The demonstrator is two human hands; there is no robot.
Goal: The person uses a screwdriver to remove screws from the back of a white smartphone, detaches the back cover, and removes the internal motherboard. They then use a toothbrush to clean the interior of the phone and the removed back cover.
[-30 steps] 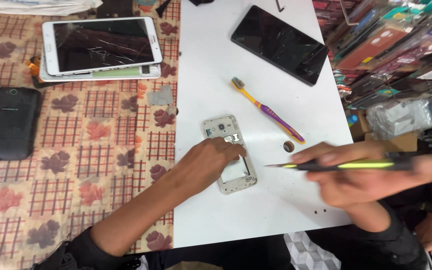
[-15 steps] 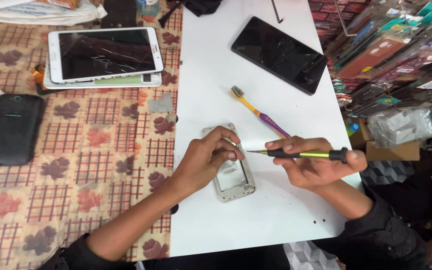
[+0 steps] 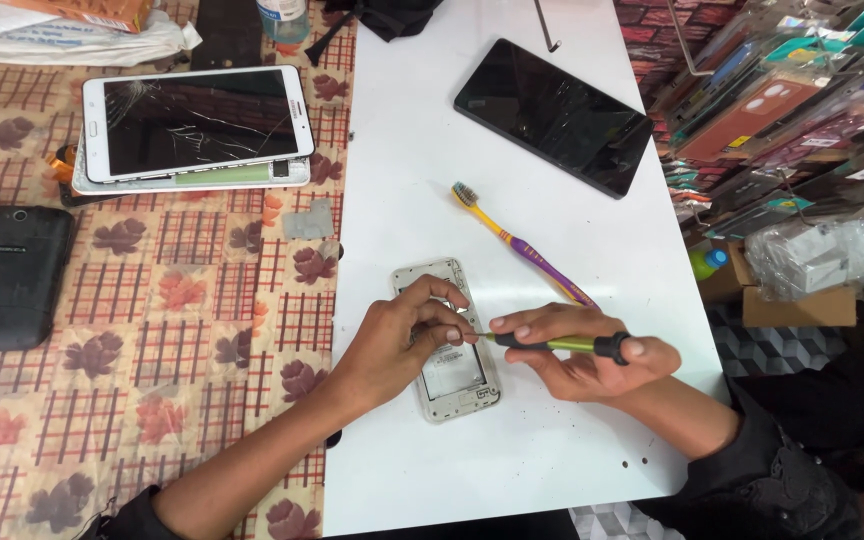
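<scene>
Our left hand (image 3: pixel 402 340) fingers grip the phone (image 3: pixel 449 345) on the worktop (image 3: pixel 422 150). Right hand (image 3: pixel 582 355) fingers grip a screwdriver (image 3: pixel 552 343), tip on phone. Toothbrush (image 3: pixel 522 245) just behind phone.

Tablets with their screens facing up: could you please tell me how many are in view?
2: a white tablet with a cracked screen on the patterned cloth at upper left, and a black tablet on the white table at upper right. Others may lie out of view.
</scene>
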